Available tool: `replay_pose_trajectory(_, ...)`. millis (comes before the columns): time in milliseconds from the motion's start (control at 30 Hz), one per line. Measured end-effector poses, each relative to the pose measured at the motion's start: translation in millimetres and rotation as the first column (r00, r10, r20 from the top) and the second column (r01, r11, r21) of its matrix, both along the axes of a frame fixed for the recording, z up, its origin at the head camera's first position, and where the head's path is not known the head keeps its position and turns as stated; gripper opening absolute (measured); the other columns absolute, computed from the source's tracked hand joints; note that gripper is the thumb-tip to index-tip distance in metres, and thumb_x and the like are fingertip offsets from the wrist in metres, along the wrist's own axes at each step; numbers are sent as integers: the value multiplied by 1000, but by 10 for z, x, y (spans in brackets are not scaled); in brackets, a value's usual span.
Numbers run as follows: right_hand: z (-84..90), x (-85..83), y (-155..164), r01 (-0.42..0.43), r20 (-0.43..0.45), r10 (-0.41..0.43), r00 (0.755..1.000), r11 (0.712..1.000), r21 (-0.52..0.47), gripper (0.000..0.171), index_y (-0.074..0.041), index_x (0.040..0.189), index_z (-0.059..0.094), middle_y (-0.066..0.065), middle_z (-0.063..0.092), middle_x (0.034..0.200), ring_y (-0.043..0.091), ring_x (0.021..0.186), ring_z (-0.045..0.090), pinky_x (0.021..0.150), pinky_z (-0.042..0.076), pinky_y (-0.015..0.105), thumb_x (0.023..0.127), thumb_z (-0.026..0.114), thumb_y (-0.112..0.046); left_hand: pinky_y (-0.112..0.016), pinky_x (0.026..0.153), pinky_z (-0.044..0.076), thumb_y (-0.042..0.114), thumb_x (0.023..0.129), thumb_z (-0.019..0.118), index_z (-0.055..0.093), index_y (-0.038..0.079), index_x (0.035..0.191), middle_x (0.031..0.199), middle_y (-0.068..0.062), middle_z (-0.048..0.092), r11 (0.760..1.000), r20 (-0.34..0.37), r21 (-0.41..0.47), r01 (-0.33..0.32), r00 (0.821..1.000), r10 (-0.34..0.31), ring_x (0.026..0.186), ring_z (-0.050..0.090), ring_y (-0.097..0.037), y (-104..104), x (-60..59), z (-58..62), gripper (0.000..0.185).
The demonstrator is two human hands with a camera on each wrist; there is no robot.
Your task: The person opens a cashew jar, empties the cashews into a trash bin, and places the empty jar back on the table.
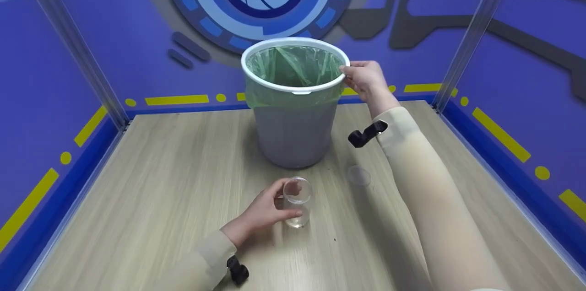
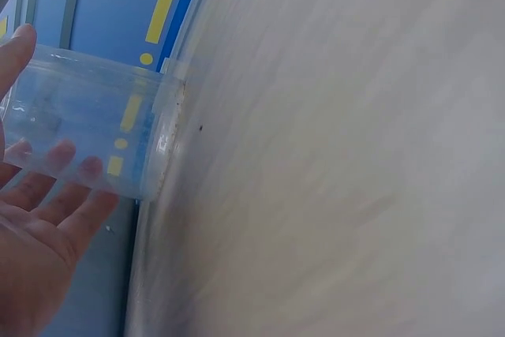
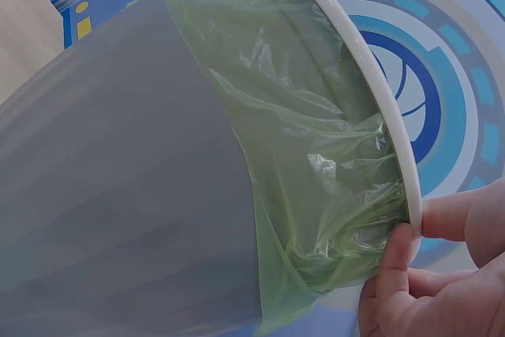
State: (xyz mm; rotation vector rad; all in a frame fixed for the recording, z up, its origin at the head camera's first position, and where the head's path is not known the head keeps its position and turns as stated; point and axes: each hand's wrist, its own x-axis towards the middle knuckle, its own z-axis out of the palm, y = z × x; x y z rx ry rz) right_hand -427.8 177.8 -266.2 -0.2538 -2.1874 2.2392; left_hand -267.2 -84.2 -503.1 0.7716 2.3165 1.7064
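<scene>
A grey trash bin (image 1: 295, 135) stands upright at the back of the table, lined with a green plastic bag (image 1: 293, 64) that folds down over its outside under a white rim ring (image 3: 371, 76). At the bin's right side my right hand (image 1: 364, 78) pinches the ring between thumb and fingers (image 3: 446, 219). In front of the bin, a clear plastic cup (image 1: 296, 204) stands upright on the table. My left hand (image 1: 265, 208) holds it from the left, thumb on the near side and fingers (image 2: 67, 203) behind the see-through wall. Nothing shows inside the cup.
A clear round lid (image 1: 358, 175) lies flat on the wooden table (image 1: 183, 167), under the right forearm and right of the bin's base. Blue printed walls (image 1: 526, 76) enclose the table at the back and both sides.
</scene>
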Motion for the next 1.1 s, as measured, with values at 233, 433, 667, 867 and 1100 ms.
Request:
replay_pose_trajectory(233, -4, 6, 3, -7, -7, 7, 1000, 1000, -3, 49, 7, 147, 49, 21, 55, 144, 16, 99, 62, 73, 55, 12, 102, 60, -6, -50, 111, 50, 22, 82, 88, 50, 7, 144, 141, -18, 63, 1000, 4, 4, 5, 1000, -5, 131, 60, -36, -4, 5, 9, 75)
replay_pose_trajectory(433, -12, 4, 7, -8, -10, 8, 1000, 1000, 3, 49, 7, 147, 49, 21, 56, 143, 15, 97, 61, 72, 55, 12, 102, 61, -6, -53, 113, 47, 24, 83, 87, 50, 7, 144, 143, -17, 62, 1000, 10, 2, 5, 1000, -6, 133, 59, -37, -19, 9, 22, 74)
replay_pose_trajectory(667, -7, 8, 6, -10, -7, 10, 1000, 1000, -2, 48, 7, 147, 50, 20, 55, 145, 15, 100, 62, 72, 55, 12, 102, 61, -6, -51, 115, 45, 28, 89, 81, 48, 6, 146, 146, -19, 59, 998, 27, 43, 45, 999, -47, 135, 57, -38, -59, -13, 16, 70)
replay_pose_trajectory(867, 3, 1, 2, -12, 1, 12, 1000, 1000, -2, 49, 6, 148, 49, 20, 53, 149, 16, 106, 62, 73, 55, 11, 102, 61, -6, -50, 117, 44, 43, 99, 68, 46, 4, 147, 147, -19, 59, 997, -23, 47, 68, 998, -67, 136, 56, -38, -112, -31, 29, 66)
replay_pose_trajectory(1100, -10, -6, -1, 3, 4, -3, 1000, 1000, 8, 47, 4, 147, 52, 19, 55, 145, 15, 99, 61, 73, 55, 12, 102, 61, -8, -49, 116, 45, 30, 111, 46, 43, 3, 151, 147, -22, 57, 1000, -49, 27, -11, 999, 12, 137, 55, -38, -221, -119, 107, 49)
